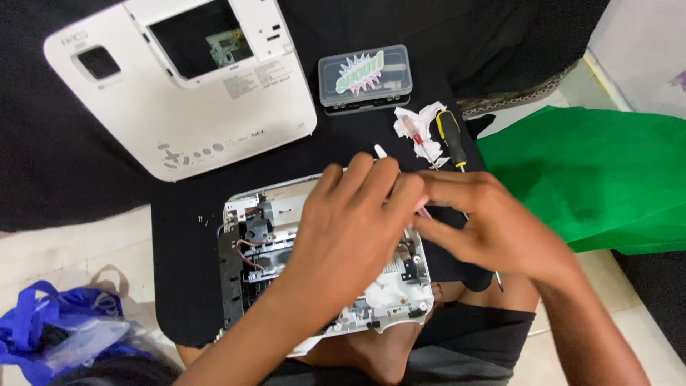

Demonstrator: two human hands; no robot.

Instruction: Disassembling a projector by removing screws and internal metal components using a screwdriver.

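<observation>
An opened white projector body [250, 243] lies on a black cloth [179, 286] over my lap, its inner parts and wires exposed. My left hand [350, 221] hovers over it, fingers curled around a thin tool [423, 208] with a pink part and a white end that sticks up past my fingertips. From the right, my right hand [486, 221] meets it and pinches the same pink tool. A thin metal shaft [498, 282] shows below my right hand. Most of the tool is hidden.
The projector's white top cover [143, 107] lies at the back left. Behind the hands sit a clear bit case [365, 77], a yellow-black screwdriver [451, 139] and crumpled white tissue [414, 125]. Green fabric [593, 179] spreads on the right; a blue bag [43, 329] is front left.
</observation>
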